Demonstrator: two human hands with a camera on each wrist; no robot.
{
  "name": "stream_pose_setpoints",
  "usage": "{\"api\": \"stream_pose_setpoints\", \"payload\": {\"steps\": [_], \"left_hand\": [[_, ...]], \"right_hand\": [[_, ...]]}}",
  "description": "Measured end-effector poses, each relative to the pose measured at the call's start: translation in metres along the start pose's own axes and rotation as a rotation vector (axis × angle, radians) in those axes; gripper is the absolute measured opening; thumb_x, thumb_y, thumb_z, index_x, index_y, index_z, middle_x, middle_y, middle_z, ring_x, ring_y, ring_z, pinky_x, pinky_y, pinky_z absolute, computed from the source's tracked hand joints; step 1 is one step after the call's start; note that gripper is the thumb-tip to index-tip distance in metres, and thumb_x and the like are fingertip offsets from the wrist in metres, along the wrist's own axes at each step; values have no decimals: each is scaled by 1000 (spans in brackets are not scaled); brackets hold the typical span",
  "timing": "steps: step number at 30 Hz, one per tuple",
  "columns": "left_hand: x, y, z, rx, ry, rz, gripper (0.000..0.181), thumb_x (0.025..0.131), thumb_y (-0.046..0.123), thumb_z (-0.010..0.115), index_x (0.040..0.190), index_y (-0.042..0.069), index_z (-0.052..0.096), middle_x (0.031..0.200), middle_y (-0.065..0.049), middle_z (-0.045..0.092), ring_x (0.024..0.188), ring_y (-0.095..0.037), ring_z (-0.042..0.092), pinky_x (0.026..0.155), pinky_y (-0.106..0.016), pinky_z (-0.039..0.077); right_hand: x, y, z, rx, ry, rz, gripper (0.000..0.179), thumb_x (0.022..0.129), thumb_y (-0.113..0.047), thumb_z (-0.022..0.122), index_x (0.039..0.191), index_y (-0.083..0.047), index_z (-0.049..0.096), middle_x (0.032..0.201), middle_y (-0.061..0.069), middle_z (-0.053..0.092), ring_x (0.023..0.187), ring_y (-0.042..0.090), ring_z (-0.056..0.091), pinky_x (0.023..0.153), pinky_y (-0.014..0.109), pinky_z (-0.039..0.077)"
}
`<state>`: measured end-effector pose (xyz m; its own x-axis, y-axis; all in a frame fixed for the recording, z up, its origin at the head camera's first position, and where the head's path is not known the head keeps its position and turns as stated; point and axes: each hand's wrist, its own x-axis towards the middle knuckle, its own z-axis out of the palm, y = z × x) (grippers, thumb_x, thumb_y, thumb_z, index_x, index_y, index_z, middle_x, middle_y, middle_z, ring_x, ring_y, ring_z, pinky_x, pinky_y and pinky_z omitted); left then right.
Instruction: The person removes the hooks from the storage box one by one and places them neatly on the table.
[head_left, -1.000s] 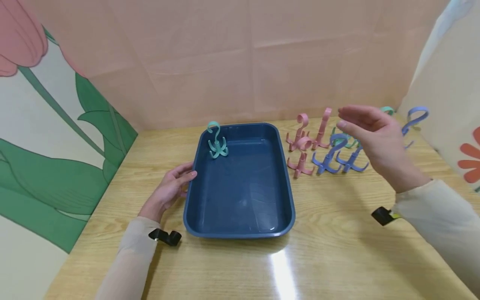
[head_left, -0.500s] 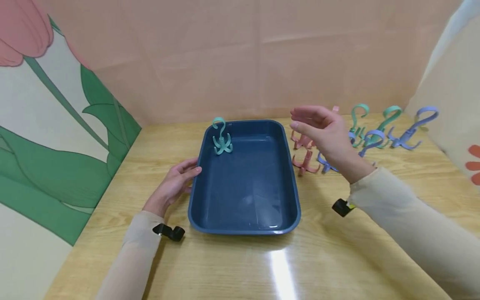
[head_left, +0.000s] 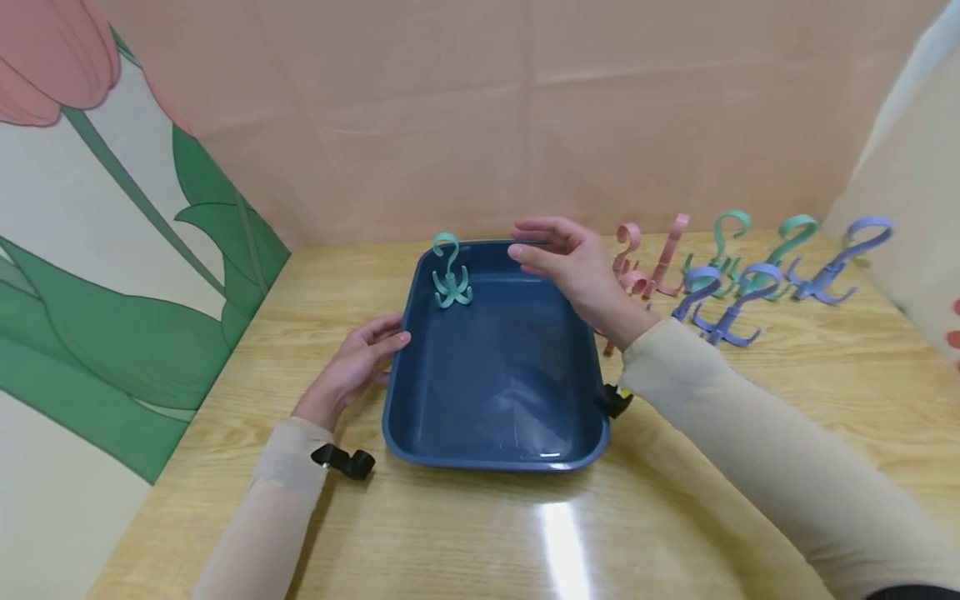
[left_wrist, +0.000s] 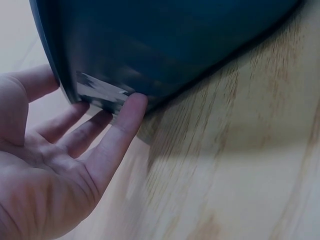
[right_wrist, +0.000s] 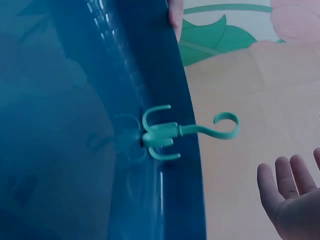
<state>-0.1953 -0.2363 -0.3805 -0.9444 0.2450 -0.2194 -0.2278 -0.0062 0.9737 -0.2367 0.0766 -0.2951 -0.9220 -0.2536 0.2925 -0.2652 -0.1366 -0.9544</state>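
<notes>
A deep blue plastic tray [head_left: 495, 375] stands on the table. A green hanging hook [head_left: 452, 287] with several upturned prongs stands in its far left corner; in the right wrist view this hook [right_wrist: 162, 135] shows its curved top reaching past the rim. My left hand [head_left: 360, 362] holds the tray's left side, thumb over the rim. In the left wrist view, its fingers [left_wrist: 117, 135] press the outer wall by a torn label. My right hand [head_left: 566, 262] hovers over the tray's far right part, fingers loosely bent, nothing in them.
Right of the tray stand several similar hooks: pink hooks [head_left: 667, 258] nearest it, two green hooks [head_left: 776, 254] behind, and purple hooks [head_left: 731, 321], one purple hook [head_left: 832, 271] farthest right. A pink cloth wall [head_left: 450, 125] closes off the back of the wooden table [head_left: 465, 533].
My right hand has travelled left from above the purple and green hooks to over the tray. My left hand stays at the tray's left side. The view has shifted slightly.
</notes>
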Motion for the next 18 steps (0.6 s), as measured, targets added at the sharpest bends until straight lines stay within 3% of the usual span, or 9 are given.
{"api": "stream_pose_setpoints", "payload": {"steps": [7, 18], "left_hand": [[2, 0, -1, 6, 6, -3, 55, 88, 25, 66, 137, 16, 45, 134, -8, 48, 115, -28, 53, 73, -48, 52], [3, 0, -2, 21, 8, -12, 53, 88, 24, 65, 136, 15, 46, 134, -11, 48, 115, -30, 52, 72, -48, 52]], "right_hand": [[21, 20, 24, 44, -6, 23, 40, 81, -10, 72, 119, -6, 61, 117, 13, 60, 102, 23, 61, 91, 45, 45], [38, 27, 49, -87, -35, 135, 46, 84, -13, 70, 126, -5, 55, 127, 17, 54, 109, 22, 56, 93, 43, 43]]}}
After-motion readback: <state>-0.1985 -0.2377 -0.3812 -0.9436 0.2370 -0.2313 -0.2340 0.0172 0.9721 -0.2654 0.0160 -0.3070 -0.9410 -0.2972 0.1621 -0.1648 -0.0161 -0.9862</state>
